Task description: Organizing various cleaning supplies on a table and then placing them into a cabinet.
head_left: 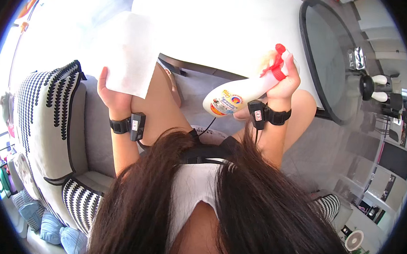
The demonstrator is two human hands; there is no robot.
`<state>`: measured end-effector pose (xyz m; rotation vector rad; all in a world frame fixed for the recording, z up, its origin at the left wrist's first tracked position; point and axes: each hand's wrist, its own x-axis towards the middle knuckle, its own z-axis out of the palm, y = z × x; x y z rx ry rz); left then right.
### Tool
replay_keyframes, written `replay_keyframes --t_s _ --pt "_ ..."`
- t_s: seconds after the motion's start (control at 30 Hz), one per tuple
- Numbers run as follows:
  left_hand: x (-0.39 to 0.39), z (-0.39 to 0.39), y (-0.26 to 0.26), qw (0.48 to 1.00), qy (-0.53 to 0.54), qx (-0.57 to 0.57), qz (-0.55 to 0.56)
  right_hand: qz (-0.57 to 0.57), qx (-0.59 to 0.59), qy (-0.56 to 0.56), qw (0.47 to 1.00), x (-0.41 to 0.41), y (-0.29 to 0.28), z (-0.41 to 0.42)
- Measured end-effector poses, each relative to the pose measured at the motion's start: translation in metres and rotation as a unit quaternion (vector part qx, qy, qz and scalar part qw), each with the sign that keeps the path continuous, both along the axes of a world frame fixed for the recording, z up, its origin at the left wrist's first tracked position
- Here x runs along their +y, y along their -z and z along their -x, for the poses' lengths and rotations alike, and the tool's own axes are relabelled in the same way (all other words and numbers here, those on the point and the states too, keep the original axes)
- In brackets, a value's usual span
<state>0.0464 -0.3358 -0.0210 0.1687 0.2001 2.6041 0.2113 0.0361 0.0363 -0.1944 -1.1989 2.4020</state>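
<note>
A white sheet point(133, 51), cloth or paper, lies over my left hand point(113, 96). It covers most of the fingers; the thumb shows at its left edge. My right hand point(287, 81) grips a white spray bottle point(240, 91) by its neck, just under the red trigger head point(279, 58). The bottle is tilted, with its labelled base towards my lap and its head over the white tabletop point(215, 27). A black device is strapped to each wrist. Glare washes out the tabletop and part of the sheet's outline.
A dark-rimmed round glass table point(302, 21) adjoins the white table on the right. To the left stands a sofa point(76, 120) with a black-and-white patterned cover point(49, 101). Blue cushions point(51, 227) lie at lower left. A small fan point(354, 240) stands at lower right.
</note>
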Motion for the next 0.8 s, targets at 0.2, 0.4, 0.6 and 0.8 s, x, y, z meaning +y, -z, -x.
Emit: replay_keyframes --t_s 0.2,0.4,0.6,0.8 --pt "0.021 0.003 -0.012 0.997 0.011 -0.033 0.072 -0.055 -0.070 0.153 0.984 0.015 -0.008 -0.014" --pt "0.121 -0.034 -0.057 0.949 0.006 -0.083 0.305 -0.024 -0.065 0.252 0.965 0.041 -0.033 -0.059" --pt "0.205 -0.045 -0.024 0.937 0.172 -0.092 0.291 -0.041 0.009 0.221 0.974 0.059 -0.030 -0.099" --pt "0.279 -0.050 0.041 0.925 0.259 -0.031 0.275 -0.111 -0.047 0.278 0.953 0.049 -0.038 -0.116"
